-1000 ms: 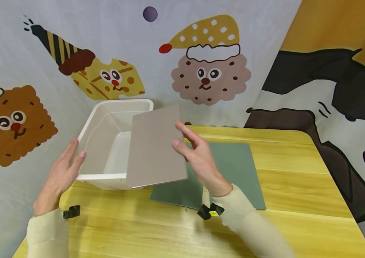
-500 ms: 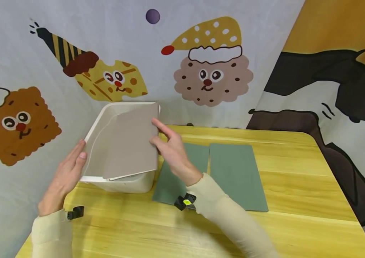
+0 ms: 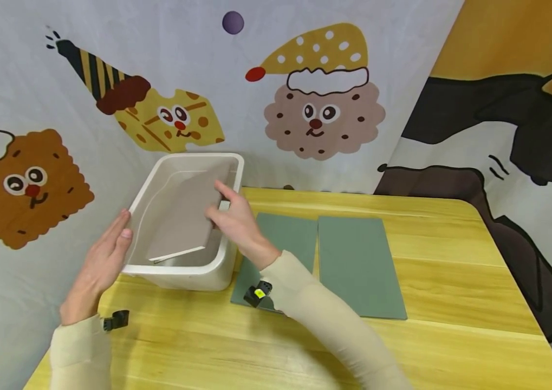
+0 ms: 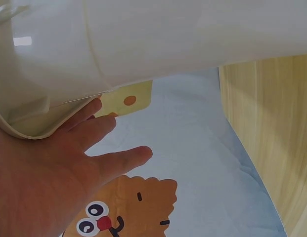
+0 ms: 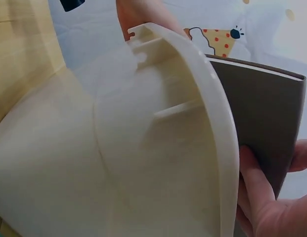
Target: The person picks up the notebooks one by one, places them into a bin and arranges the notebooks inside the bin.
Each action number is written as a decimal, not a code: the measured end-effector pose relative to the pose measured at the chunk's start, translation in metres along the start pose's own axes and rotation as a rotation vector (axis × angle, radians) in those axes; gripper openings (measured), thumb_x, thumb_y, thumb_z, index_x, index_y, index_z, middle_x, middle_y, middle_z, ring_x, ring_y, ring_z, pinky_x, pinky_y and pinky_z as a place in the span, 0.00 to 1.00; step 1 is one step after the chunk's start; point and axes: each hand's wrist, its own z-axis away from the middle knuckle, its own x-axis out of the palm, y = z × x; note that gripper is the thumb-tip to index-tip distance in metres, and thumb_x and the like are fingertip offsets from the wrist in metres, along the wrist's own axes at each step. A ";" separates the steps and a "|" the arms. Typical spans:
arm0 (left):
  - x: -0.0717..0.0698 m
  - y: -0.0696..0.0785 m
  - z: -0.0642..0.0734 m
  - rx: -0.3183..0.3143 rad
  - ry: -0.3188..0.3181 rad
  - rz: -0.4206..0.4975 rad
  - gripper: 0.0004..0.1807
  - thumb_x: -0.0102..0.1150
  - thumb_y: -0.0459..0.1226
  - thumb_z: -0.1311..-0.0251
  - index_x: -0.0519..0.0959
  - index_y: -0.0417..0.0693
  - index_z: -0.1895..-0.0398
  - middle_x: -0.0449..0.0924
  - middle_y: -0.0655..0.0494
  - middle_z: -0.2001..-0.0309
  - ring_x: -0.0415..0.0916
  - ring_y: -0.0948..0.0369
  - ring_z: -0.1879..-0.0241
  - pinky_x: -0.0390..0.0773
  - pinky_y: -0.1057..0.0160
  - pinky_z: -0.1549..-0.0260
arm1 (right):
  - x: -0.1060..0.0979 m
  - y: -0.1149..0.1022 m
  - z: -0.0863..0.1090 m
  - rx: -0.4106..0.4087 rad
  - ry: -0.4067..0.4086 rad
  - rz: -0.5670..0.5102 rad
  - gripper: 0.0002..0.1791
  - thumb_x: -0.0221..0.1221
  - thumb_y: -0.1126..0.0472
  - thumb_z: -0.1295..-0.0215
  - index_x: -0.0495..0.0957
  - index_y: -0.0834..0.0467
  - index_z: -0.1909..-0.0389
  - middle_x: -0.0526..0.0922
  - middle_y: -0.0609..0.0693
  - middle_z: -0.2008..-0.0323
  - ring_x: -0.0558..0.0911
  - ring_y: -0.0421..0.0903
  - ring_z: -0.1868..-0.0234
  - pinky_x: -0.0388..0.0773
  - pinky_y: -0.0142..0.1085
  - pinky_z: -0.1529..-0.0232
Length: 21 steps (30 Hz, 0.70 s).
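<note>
A white plastic bin [image 3: 178, 279] stands on the table's left part. My right hand [image 3: 241, 225] pinches a thin taupe notebook [image 3: 183, 214] by its right side, thumb on one face and fingers on the other. The notebook lies tilted within the bin's opening, its white page edge toward me. In the right wrist view, the notebook [image 5: 262, 103] shows beyond the bin's rim [image 5: 225, 133]. My left hand [image 3: 102, 265] rests against the bin's left side with its fingers extended; the left wrist view shows this hand [image 4: 69, 163] along the rim.
Two green notebooks lie side by side right of the bin, the left one [image 3: 283, 233] partly beneath my right forearm and the right one [image 3: 361, 265] in full view. Behind the wooden table [image 3: 451, 271] hangs a cartoon-printed cloth [image 3: 251, 119].
My right hand has moved left and lowered the taupe notebook from beside the bin's right rim into its opening. The left hand has stayed at the bin's side.
</note>
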 end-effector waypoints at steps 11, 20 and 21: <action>0.000 0.000 -0.001 0.009 0.010 0.007 0.32 0.30 0.47 0.16 0.49 0.42 0.16 0.42 0.43 0.17 0.42 0.33 0.21 0.42 0.30 0.27 | 0.014 -0.002 -0.014 0.029 -0.061 0.197 0.43 0.56 0.71 0.34 0.55 0.57 0.18 0.65 0.52 0.22 0.74 0.37 0.77 0.76 0.28 0.67; 0.001 0.002 -0.001 0.006 0.013 0.004 0.32 0.30 0.48 0.16 0.49 0.42 0.16 0.42 0.44 0.17 0.43 0.33 0.21 0.42 0.30 0.26 | 0.023 -0.001 -0.023 0.024 -0.127 0.336 0.41 0.57 0.71 0.32 0.54 0.62 0.19 0.63 0.54 0.22 0.78 0.41 0.43 0.74 0.30 0.41; 0.001 0.002 -0.001 0.004 0.013 0.001 0.33 0.30 0.48 0.16 0.49 0.42 0.16 0.43 0.44 0.17 0.43 0.33 0.21 0.43 0.30 0.27 | 0.023 0.000 -0.025 0.029 -0.145 0.320 0.41 0.57 0.72 0.33 0.54 0.63 0.19 0.61 0.54 0.21 0.73 0.41 0.36 0.71 0.30 0.36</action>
